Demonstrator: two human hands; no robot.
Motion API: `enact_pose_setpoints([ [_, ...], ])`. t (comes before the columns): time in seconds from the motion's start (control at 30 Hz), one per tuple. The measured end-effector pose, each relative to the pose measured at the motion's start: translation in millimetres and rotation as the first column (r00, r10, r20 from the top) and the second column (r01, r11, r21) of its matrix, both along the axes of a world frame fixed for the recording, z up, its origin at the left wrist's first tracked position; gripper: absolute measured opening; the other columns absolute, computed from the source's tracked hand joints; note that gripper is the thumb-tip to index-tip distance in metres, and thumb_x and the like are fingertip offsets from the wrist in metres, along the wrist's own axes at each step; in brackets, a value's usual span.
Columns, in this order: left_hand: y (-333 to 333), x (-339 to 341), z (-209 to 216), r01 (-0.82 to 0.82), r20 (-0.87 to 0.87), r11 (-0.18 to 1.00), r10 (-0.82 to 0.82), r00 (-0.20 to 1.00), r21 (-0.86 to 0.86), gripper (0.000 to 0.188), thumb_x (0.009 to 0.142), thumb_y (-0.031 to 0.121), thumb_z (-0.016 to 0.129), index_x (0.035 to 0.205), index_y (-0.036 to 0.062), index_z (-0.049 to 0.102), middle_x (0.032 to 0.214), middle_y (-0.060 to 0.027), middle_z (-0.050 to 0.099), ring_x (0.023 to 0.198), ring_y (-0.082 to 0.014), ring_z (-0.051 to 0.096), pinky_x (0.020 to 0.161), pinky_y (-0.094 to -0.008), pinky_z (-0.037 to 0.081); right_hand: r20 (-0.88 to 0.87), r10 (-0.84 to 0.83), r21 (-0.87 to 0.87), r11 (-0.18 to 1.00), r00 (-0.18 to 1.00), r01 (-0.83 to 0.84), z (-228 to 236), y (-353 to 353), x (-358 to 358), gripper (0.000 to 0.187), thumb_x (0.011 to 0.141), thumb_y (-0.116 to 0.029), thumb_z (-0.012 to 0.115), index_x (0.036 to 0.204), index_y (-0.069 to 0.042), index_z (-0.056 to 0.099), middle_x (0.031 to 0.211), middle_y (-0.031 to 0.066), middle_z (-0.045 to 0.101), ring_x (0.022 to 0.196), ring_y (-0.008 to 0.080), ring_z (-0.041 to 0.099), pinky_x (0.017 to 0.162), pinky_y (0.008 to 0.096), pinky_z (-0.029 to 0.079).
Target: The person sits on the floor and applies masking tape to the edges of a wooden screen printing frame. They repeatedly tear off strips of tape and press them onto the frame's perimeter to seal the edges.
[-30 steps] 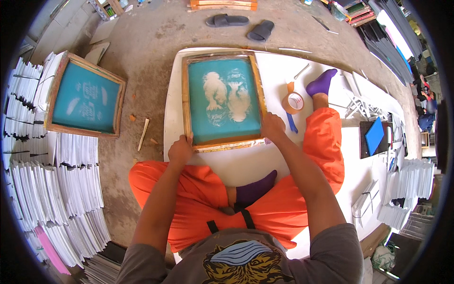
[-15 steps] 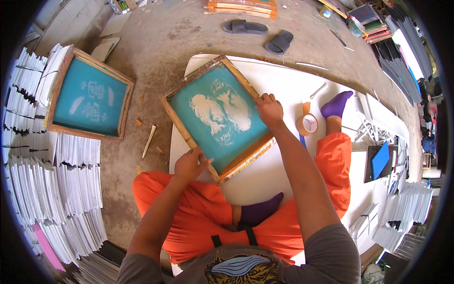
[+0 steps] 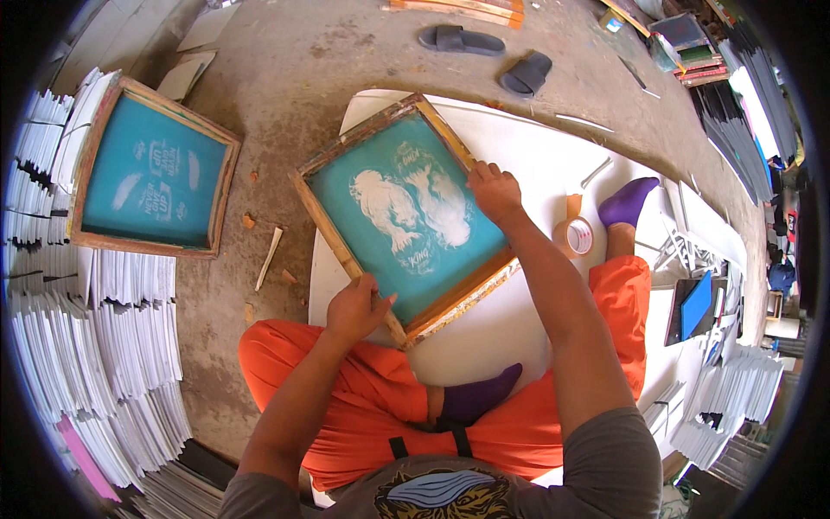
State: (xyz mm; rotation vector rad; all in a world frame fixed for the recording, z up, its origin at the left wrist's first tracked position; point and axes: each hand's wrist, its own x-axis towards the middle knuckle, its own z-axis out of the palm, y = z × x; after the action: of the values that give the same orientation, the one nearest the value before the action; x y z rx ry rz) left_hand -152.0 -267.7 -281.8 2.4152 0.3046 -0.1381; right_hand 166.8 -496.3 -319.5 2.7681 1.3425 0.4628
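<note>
A wooden-framed printing screen (image 3: 341,186) with teal mesh lies tilted across the white board in front of me. Pale figures and lettering show in its mesh. My left hand (image 3: 356,310) is closed around the frame's near left side, thumb over the wood. On the frame's right side my right hand (image 3: 495,192) grips the edge with its fingers curled over. To the right of that hand, a roll of brown tape (image 3: 566,239) rests on the board. The frame's underside is hidden.
A second teal printing screen (image 3: 111,206) leans on tall paper stacks (image 3: 130,346) at the left. Sandals (image 3: 526,74) lie on the concrete floor beyond the white board (image 3: 536,143). White scraps (image 3: 683,253) and a blue flat piece (image 3: 697,305) are at the right.
The view has shifted slightly, and the screen appears a little larger, its near corner lower in the picture. Both hands keep their hold on the frame.
</note>
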Motion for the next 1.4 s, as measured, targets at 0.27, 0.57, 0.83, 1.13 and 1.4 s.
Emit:
enact_pose_setpoints([
  [0.27,23.7,11.5,46.9,0.25,0.066,0.949,-0.266,0.962,0.19,0.039,0.079,0.029,0.086,0.11,0.0155,0.067,0.112,-0.0104,0.067,0.111,-0.0351,0.062,0.094,-0.0512,0.049,-0.305,-0.582,0.158,0.75,0.754,0.642,60.7,-65.4,24.6,0.02,0.1,-0.018,0.058,0.115,-0.005,0.057,0.104,0.0191,0.069,0.091,0.039,0.071,0.078,0.0518,0.059],
  [0.57,38.2,9.5,10.0,0.53,-0.035,0.706,-0.585,0.81,0.47,0.061,0.06,0.04,0.093,0.113,0.0186,0.073,0.139,-0.0091,0.058,0.139,-0.0339,0.047,0.121,-0.0543,0.033,-0.654,-0.232,-0.393,0.917,0.72,-0.061,55.7,-70.7,-123.3,0.045,0.102,-0.047,0.057,0.112,-0.007,0.074,0.113,0.0145,0.072,0.113,0.0379,0.064,0.115,0.0552,0.038],
  [0.83,38.1,9.1,1.5,0.441,0.106,0.63,-0.64,0.761,0.639,0.054,0.06,0.046,0.089,0.103,0.0169,0.074,0.122,-0.0073,0.063,0.13,-0.0313,0.053,0.117,-0.0535,0.037,-0.525,0.054,-0.015,0.997,0.85,-0.073,42.9,-70.0,-202.2,0.056,0.101,-0.048,0.059,0.121,0.003,0.069,0.131,0.0202,0.064,0.131,0.0376,0.053,0.117,0.0512,0.037],
  [1.13,-14.0,8.6,-10.1,0.4,0.182,0.71,-0.592,0.785,0.58,0.061,0.062,0.059,0.084,0.096,0.0105,0.07,0.099,-0.0053,0.064,0.109,-0.0286,0.058,0.103,-0.0493,0.042,-0.425,-0.032,0.219,0.966,0.904,0.136,45.2,-105.4,-205.8,0.037,0.099,-0.038,0.064,0.114,-0.005,0.074,0.128,0.0141,0.065,0.128,0.0339,0.056,0.114,0.0474,0.041],
  [1.4,-120.2,24.2,-5.8,0.122,0.263,0.987,-0.146,0.954,0.103,0.081,0.067,0.047,0.093,0.13,0.0031,0.065,0.109,-0.0124,0.064,0.107,-0.0296,0.062,0.095,-0.0452,0.049,-0.457,-0.04,0.383,0.893,0.889,0.237,32.6,-109.2,-224.9,0.03,0.093,-0.023,0.074,0.116,-0.004,0.07,0.121,0.017,0.067,0.115,0.0364,0.063,0.098,0.0464,0.052],
])
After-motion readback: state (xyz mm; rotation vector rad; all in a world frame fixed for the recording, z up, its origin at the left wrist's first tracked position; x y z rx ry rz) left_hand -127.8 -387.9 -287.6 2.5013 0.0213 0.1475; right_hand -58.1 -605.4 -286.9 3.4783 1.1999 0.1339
